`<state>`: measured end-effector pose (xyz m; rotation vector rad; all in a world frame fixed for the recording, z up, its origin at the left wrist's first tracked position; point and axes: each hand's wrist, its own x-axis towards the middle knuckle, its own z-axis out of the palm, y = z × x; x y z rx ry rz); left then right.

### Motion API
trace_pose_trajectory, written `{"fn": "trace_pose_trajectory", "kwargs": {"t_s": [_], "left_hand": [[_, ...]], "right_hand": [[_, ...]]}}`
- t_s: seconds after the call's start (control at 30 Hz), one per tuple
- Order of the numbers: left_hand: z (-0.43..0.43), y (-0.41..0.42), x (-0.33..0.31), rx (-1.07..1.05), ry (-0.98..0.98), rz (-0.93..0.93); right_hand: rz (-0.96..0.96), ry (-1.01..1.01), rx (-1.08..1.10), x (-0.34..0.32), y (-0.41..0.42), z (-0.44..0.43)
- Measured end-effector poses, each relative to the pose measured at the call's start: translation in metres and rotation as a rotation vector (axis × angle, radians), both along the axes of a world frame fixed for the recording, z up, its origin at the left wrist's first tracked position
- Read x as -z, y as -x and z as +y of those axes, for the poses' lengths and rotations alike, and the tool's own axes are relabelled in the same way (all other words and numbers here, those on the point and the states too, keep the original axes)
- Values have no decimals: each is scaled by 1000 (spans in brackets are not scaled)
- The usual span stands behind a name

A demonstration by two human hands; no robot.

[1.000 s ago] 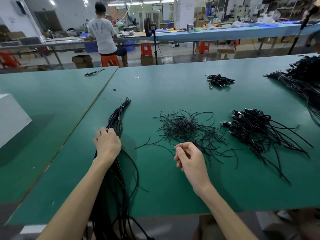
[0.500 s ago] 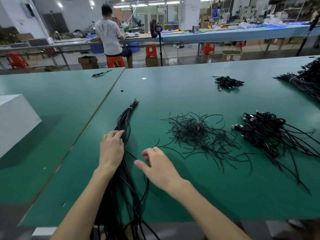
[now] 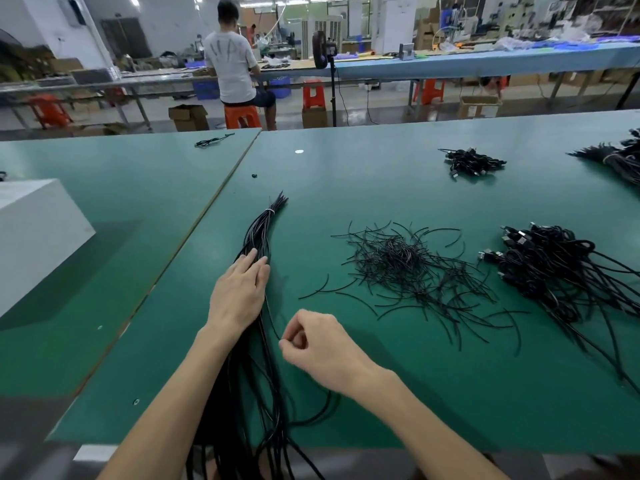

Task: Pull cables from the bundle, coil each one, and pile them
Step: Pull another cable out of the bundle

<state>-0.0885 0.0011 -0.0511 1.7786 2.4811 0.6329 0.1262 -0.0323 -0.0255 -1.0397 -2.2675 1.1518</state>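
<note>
Right hand [image 3: 318, 344] has closed since a half-second ago, its fingers [image 3: 289, 349] now pinching one cable [image 3: 272, 322] beside the bundle [image 3: 259, 233]. Left hand [image 3: 239, 292] lies with straight fingers pressing the bundle, which stretches beyond them across the counter [image 3: 381, 181].

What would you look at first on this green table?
The left hand presses flat on a long black cable bundle near the front, and the right hand pinches one cable beside it. A messy heap of short black pieces lies farther right.
</note>
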Motion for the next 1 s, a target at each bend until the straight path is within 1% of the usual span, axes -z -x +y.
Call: {"fn": "trace_pose_trajectory", "kwargs": {"t_s": [0.07,0.17,0.23,0.3,0.37,0.43,0.57,0.6,0.63,0.73,0.8,0.9,0.97,1.0], "left_hand": [[0,0,1,1,9,-5],[0,0,1,-4,7,-36],[0,0,1,-4,5,-52],[-1,-1,1,-4,7,-64],[-1,-1,1,-5,5,-71],[-3,-2,0,-2,-10,-78],[-4,-4,-1,8,-36,-97],[-4,-3,-1,4,-43,-101],[-3,-4,-1,2,-64,-91],[-3,-7,-2,71,-229,62],[-6,-11,-4,165,-285,122],[-14,-21,-13,365,-282,196],[-18,-39,-24,497,-258,189],[-19,-52,-30,547,-202,139]], "right_hand": [[80,94,-89,1,-16,-11],[184,171,-179,-1,-41,-23],[276,250,-169,-5,-61,-21],[402,389,-140,-12,-85,-13],[551,571,-106,-19,-106,-4],[709,686,-58,-24,-119,6],[1213,905,2,-36,-132,26],[1292,929,41,-38,-133,31],[1327,931,95,-39,-132,35],[1355,909,228,-34,-130,45],[1436,923,289,-34,-134,53],[1573,957,368,-35,-141,63],[1567,933,415,-33,-141,64],[1551,920,433,-31,-139,64]]}}
